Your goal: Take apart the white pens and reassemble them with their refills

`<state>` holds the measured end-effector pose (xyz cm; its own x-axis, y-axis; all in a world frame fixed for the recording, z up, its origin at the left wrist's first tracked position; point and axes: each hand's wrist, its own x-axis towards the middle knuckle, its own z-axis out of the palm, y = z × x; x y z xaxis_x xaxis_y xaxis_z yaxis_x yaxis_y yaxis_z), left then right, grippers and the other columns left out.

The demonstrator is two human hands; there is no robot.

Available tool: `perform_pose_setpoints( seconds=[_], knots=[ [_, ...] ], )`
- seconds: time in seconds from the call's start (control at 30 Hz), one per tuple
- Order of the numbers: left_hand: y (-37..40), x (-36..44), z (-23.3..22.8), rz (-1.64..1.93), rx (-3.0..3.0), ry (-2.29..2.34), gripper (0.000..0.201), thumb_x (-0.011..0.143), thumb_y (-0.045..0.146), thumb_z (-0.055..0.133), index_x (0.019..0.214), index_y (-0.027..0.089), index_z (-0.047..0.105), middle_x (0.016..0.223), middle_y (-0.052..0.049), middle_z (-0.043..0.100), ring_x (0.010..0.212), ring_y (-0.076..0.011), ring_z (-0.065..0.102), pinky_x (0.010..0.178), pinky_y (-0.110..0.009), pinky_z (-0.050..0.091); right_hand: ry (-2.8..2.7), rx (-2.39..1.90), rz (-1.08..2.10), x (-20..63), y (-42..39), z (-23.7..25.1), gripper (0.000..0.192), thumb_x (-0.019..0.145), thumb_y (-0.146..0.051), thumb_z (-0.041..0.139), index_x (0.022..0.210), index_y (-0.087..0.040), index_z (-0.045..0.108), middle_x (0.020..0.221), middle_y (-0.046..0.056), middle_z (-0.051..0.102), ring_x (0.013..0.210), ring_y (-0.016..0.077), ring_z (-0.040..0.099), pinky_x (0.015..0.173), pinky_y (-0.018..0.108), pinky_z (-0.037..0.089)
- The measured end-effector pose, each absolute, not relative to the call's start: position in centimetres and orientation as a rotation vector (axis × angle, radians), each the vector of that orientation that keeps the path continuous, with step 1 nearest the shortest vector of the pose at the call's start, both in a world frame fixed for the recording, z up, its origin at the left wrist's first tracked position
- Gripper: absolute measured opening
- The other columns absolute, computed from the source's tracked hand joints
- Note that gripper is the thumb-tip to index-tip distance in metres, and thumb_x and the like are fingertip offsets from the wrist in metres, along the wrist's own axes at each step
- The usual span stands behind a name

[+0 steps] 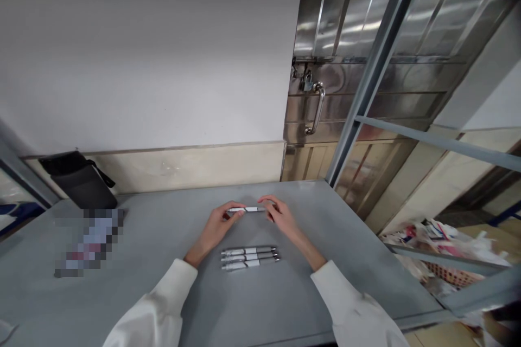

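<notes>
On a grey tabletop, a dark bottle sits near the far left corner.
Closer to the far edge are the person's left hand and right hand; toward the near edge, three white-and-silver pens lie side by side. A similar single pen spans the hands: left thumb and fingers clamp its left part, while right fingers curl at its other end, their grip impossible to tell.
</notes>
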<state>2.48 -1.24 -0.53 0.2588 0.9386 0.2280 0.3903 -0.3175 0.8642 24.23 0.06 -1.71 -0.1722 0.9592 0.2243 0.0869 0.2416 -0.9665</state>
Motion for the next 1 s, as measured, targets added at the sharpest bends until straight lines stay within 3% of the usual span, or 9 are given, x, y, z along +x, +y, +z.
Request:
perform_pose_setpoints(
  seconds=[0.23,0.47,0.6,0.7,0.8,0.9,1.0],
  knots=[
    [-1.2,2.4,-0.4,1.023,1.796,1.172,0.037,0.090,0.049,0.056,0.109,0.021,0.070,0.088,-0.001,0.072,0.070,-0.0152,0.058,0.065,-0.024,0.041,-1.510,-0.964,1.084,24.1,-0.1,-1.9,0.028,0.087,-0.044,0.056,0.101,-0.021,0.065,0.068,-0.002,0.053,0.062,0.0138,0.048,0.060,0.026,0.037],
    [-1.5,2.2,0.1,1.081,1.878,1.179,0.030,0.090,0.045,0.059,0.106,0.024,0.072,0.093,-0.001,0.074,0.079,-0.0171,0.061,0.070,-0.025,0.041,-1.487,-0.832,1.217,24.6,0.5,-2.1,0.030,0.087,-0.046,0.059,0.102,-0.021,0.064,0.057,-0.006,0.039,0.054,0.0117,0.035,0.053,0.027,0.024],
    [-1.5,2.3,0.1,1.090,1.802,1.094,0.030,0.088,0.044,0.062,0.103,0.021,0.073,0.090,-0.003,0.073,0.084,-0.0181,0.061,0.071,-0.025,0.042,-1.432,-0.816,1.336,24.6,0.5,-2.1,0.029,0.085,-0.045,0.060,0.102,-0.021,0.062,0.052,-0.008,0.038,0.049,0.0106,0.032,0.051,0.026,0.020],
    [-1.3,2.6,-0.2,1.123,1.599,1.035,0.035,0.084,0.046,0.066,0.101,0.017,0.072,0.082,-0.003,0.068,0.071,-0.0150,0.057,0.064,-0.024,0.042,-1.446,-0.797,1.360,24.2,-0.2,-1.6,0.027,0.086,-0.043,0.058,0.100,-0.020,0.061,0.051,-0.007,0.047,0.050,0.0116,0.040,0.052,0.026,0.029],
    [-1.3,2.9,-0.4,1.220,1.410,0.975,0.037,0.082,0.048,0.067,0.102,0.016,0.070,0.087,-0.004,0.066,0.072,-0.0141,0.055,0.068,-0.024,0.044,-1.548,-0.756,1.445,23.7,-1.1,-1.2,0.026,0.088,-0.040,0.057,0.103,-0.020,0.062,0.066,-0.001,0.062,0.064,0.0152,0.055,0.066,0.030,0.042],
    [-1.3,3.0,-0.3,1.223,1.353,0.889,0.036,0.087,0.050,0.061,0.100,0.017,0.066,0.092,-0.004,0.063,0.082,-0.0161,0.056,0.071,-0.025,0.045,-1.646,-0.742,1.415,23.2,-1.5,-1.1,0.026,0.089,-0.041,0.059,0.106,-0.022,0.064,0.083,0.002,0.067,0.082,0.0179,0.061,0.079,0.032,0.044],
    [-1.5,3.1,-0.1,1.122,1.477,0.863,0.037,0.091,0.051,0.055,0.096,0.016,0.065,0.075,0.000,0.055,0.071,-0.0133,0.050,0.065,-0.023,0.041,-1.601,-0.746,1.317,22.9,-1.2,-1.2,0.032,0.090,-0.047,0.058,0.108,-0.022,0.064,0.088,0.003,0.066,0.086,0.0184,0.060,0.079,0.032,0.044]
  ],
)
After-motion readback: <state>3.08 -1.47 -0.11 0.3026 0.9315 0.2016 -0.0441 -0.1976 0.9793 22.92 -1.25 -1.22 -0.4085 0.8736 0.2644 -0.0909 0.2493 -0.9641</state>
